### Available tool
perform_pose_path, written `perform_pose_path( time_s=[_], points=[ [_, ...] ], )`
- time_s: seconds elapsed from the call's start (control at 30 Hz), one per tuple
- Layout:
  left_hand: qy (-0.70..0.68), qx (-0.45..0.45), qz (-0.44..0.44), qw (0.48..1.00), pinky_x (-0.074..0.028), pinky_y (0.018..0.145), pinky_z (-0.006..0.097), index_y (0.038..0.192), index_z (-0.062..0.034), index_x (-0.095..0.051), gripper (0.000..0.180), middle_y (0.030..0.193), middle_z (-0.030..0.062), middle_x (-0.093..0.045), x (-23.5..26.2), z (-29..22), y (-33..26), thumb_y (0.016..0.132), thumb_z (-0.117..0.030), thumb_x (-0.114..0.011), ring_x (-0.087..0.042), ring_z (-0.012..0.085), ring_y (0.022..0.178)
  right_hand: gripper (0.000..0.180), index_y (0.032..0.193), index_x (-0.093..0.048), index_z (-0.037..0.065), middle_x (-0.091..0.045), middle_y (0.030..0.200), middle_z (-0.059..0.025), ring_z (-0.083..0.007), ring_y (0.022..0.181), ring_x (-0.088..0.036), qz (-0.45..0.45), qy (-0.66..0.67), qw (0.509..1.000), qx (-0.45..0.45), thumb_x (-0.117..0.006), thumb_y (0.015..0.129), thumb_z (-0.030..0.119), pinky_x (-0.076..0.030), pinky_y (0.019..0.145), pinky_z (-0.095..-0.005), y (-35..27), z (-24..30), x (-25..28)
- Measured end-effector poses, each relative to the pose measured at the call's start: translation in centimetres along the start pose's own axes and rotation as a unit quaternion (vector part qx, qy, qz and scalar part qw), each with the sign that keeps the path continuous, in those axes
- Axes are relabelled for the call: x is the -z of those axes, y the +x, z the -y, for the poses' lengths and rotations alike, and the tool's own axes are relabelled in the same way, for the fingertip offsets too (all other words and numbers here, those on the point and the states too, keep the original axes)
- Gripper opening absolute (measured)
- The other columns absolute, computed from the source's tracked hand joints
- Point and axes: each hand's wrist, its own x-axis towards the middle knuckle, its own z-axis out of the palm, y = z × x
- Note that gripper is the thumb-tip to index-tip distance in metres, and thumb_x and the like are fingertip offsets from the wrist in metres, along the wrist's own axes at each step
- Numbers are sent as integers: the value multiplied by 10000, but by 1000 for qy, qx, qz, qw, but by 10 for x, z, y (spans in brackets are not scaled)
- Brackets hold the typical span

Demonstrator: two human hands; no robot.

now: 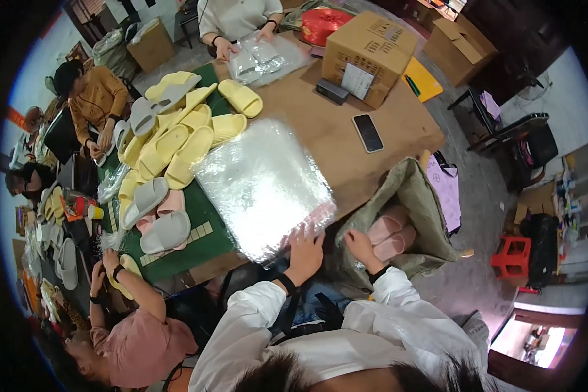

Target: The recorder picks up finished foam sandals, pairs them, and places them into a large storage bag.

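Note:
My left hand [306,253] lies with fingers stretched out on the near edge of a stack of clear plastic bags [261,183]. A pinkish patch shows in the plastic by its fingertips. To its right, my right hand [363,249] is at the near left rim of an olive woven sack [431,251], its fingers curled. A small shiny bit shows under that hand; what the fingers hold, if anything, is hidden. Beside it, a pair of pink slippers [391,235] sits inside the sack.
Yellow slippers [189,153] and grey slippers [166,233] pile up on the green mat [209,251] at left. A phone [368,133] and a cardboard box [369,55] are farther back. Co-workers sit at left and across; a red stool [511,256] stands at right.

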Motion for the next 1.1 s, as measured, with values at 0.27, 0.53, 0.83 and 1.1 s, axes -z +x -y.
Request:
perform_pose_path(
  time_s=[0.27,0.53,0.83,1.1],
  points=[
    [28,232,35,972,-88,1004,628,1316,-171,-415,538,1419,143,-258,16,115,-2,813,-346,-497,-172,394,1306,319,1085,-530,14,-550,1047,-191,-364,990,-504,-136,23,965,222,-551,804,164,-418,842,-410,71,161,-63],
    [-93,160,118,976,-38,993,659,1381,-152,-280,644,1480,65,-101,-13,161,-16,821,-420,-450,-34,363,1349,577,1273,-411,49,-449,1211,-177,-332,1039,-492,36,-330,939,94,-533,817,380,-439,777,-500,91,193,-153],
    [-23,165,108,980,-43,991,660,1390,-161,-266,640,1488,37,-64,-41,163,-21,833,-429,-429,-17,340,1357,614,1260,-405,-34,-421,1226,-243,-387,1082,-462,67,-392,916,43,-545,822,374,-440,815,-512,95,200,-167],
    [-128,160,83,975,-36,1004,649,1387,-181,-279,626,1490,42,-64,-39,169,-26,830,-419,-438,-24,348,1357,582,1238,-388,-57,-426,1206,-250,-372,1061,-478,79,-391,916,37,-536,826,326,-496,760,-440,96,200,-172]
  ],
)
